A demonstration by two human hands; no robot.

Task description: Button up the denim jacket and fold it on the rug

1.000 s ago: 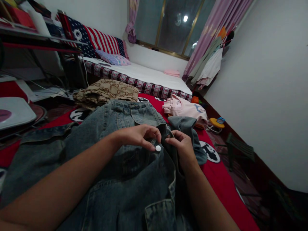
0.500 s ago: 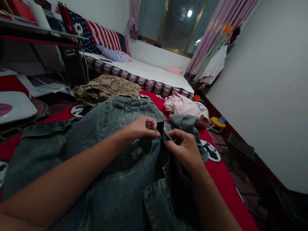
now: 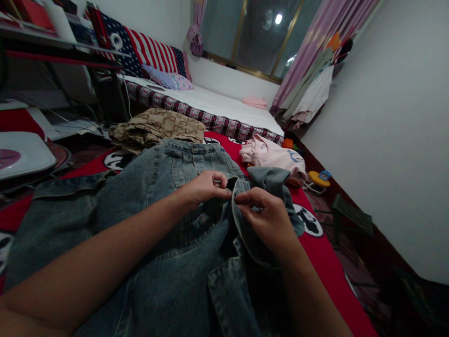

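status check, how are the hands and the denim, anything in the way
Left hand and right hand pinching edges of faded blue denim garment. Garment rumpled on red patterned cloth. Nothing visibly blocking hands; folded pale pink garment beyond.

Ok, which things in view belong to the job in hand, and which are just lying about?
In the job: denim, pinched by left hand and right hand; red blanket under it.
Lying about: tan cloth, pink shirt, pillow, yellow stool.

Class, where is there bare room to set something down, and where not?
Free: red cover, right of the right forearm; white bed between pillow and pink folded cloth. Crowded: the middle, where left hand and right hand hold denim, near brown cloth and pink shirt.
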